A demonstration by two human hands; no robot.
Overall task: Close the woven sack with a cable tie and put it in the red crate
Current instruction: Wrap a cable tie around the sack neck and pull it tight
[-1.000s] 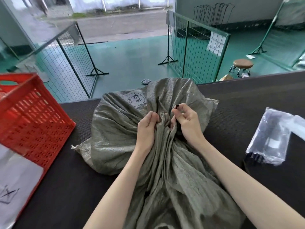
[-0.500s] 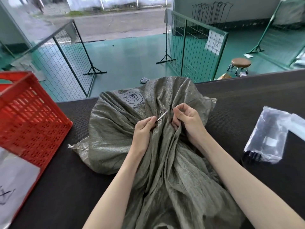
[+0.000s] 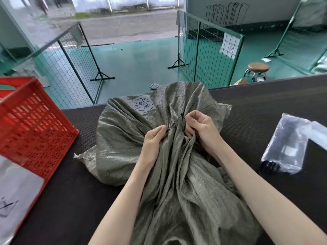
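Note:
A grey-green woven sack (image 3: 123, 138) lies on the dark table, its neck bunched toward me. A thin black cable tie (image 3: 175, 122) runs across the gathered neck. My left hand (image 3: 154, 138) pinches the tie's lower end against the bunched fabric. My right hand (image 3: 200, 128) grips the neck and holds the tie's upper end at its fingertips. The rest of the tie is hidden in the folds. The red crate (image 3: 31, 124) stands at the table's left, apart from the sack.
A clear plastic bag (image 3: 290, 147) with dark items lies at the right. A white label (image 3: 16, 197) sits on the crate's near side. Beyond the table's far edge (image 3: 265, 82) are green mesh fences and a round stool on a green floor.
The cable tie has come into view, stretched between my two hands. My hands have drawn slightly apart along it while still gripping the sack's neck.

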